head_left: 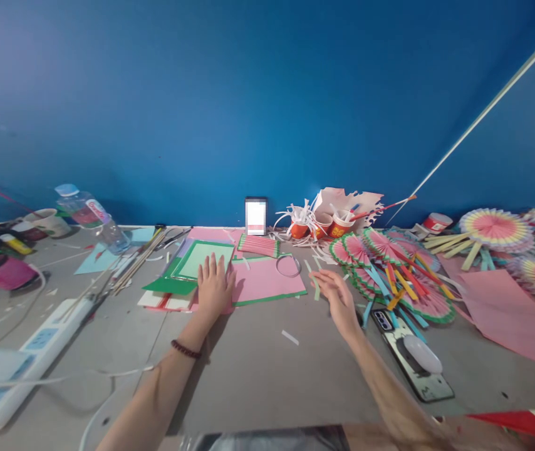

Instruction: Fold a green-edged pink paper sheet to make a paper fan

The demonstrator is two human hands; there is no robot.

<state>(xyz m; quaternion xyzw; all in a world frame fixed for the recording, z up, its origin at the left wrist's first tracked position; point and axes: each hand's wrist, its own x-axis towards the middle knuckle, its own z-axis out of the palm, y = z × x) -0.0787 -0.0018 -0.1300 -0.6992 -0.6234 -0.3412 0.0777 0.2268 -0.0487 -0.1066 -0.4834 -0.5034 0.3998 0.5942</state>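
Observation:
My left hand (215,288) lies flat with its fingers spread on a light green sheet (192,262). That sheet is on a stack of darker green paper (168,286). To the right of this hand is a pink sheet (262,282) with a green edge, and a ring (288,265) rests on its upper right corner. Over the grey table, my right hand (337,297) has its fingers loosely stretched and slightly apart. A narrow pale green paper strip (316,289) is at its fingertips; whether it touches them is unclear.
Pleated paper rosettes (430,300), colored strips and a phone (413,357) with a white mouse on it lie right. Behind stand a lit screen (256,217) and red paper cups (341,224). Left are a tilted bottle (91,216), wooden sticks (140,262) and a power strip (37,351).

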